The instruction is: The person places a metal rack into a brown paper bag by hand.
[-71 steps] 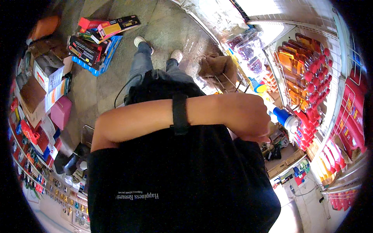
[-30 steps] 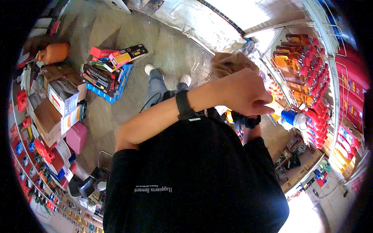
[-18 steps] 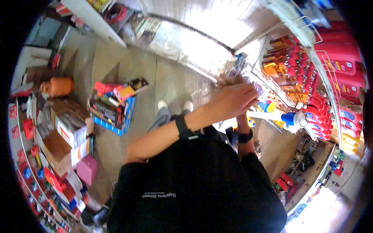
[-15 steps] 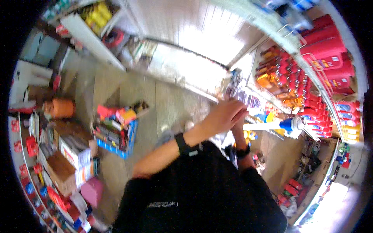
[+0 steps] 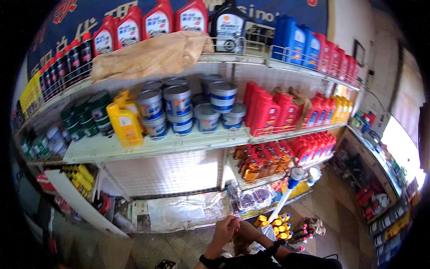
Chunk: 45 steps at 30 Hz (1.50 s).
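Observation:
My left hand (image 5: 226,228), with a black band at its wrist, is raised low in the middle of the view. Its fingers are curled closed, and whatever they might hold is too small or hidden to make out. My right hand (image 5: 244,235) comes in from the right and meets the left one; its fingers are mostly hidden behind it. Right of the hands, a long white tube (image 5: 280,204) with a blue upper part leans at a slant, apart from my fingers. Yellow bottles (image 5: 282,227) and dark bottles with red caps (image 5: 303,235) stand on the floor below it.
Ahead rises a long shelf (image 5: 179,145) with blue-and-grey tubs (image 5: 178,101), yellow jugs (image 5: 125,123), red jugs (image 5: 264,112) and amber bottles (image 5: 260,163). Brown paper (image 5: 150,56) drapes the upper tier. A white panel (image 5: 85,199) slants at lower left; a counter (image 5: 380,161) runs along the right.
My view has swung up and left to right, so the shelf now fills it. The hands sit lower in the picture, still together; the crates and boxes at left are out of view.

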### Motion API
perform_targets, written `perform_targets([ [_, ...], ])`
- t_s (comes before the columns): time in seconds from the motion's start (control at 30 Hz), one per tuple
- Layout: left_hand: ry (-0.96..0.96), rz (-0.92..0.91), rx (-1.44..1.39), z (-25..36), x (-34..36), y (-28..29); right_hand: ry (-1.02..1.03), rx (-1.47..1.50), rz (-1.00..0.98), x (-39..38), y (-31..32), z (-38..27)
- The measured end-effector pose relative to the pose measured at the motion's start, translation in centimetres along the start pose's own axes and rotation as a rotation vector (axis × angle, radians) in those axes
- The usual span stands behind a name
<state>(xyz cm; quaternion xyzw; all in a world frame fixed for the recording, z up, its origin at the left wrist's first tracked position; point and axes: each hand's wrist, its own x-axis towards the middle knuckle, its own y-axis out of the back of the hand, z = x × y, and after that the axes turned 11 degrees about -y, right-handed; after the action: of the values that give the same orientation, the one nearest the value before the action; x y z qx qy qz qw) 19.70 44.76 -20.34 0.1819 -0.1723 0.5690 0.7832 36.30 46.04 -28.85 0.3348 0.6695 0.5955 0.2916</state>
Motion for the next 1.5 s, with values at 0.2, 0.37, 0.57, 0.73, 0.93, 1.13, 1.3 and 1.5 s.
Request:
perform_targets([
  [0.2,0.039,-0.024,-0.133,0.5,-0.6,0.5,-0.165,0.366,-0.202,-1.3,3.5,-1.0],
  [0.37,0.007,-0.098,-0.030,0.4,-0.6,-0.2,-0.190,0.428,0.021,-2.3,3.8,-1.4],
  [0.57,-0.045,-0.067,-0.023,0.1,-0.4,-0.2,-0.374,0.253,-0.064,-1.4,3.5,-1.7],
  [0.73,0.009,-0.124,-0.099,-0.1,-0.9,1.1,-0.158,0.299,-0.160,-2.2,4.8,-1.6],
  [0.93,0.216,-0.318,-0.308,0.0,-1.5,1.7,0.262,0.552,-0.191,-3.3,8.3,-2.1],
  [1.13,0.276,-0.487,-0.258,1.6,-2.7,1.6,0.140,0.534,-0.325,-4.2,8.8,-2.3],
  [1.3,0.243,-0.498,-0.224,1.6,-3.6,1.5,0.071,0.438,-0.351,-4.4,9.1,-2.6],
  [1.5,-0.030,-0.479,-0.025,1.4,-3.2,1.5,-0.208,0.363,-0.364,-3.8,9.9,-2.9],
])
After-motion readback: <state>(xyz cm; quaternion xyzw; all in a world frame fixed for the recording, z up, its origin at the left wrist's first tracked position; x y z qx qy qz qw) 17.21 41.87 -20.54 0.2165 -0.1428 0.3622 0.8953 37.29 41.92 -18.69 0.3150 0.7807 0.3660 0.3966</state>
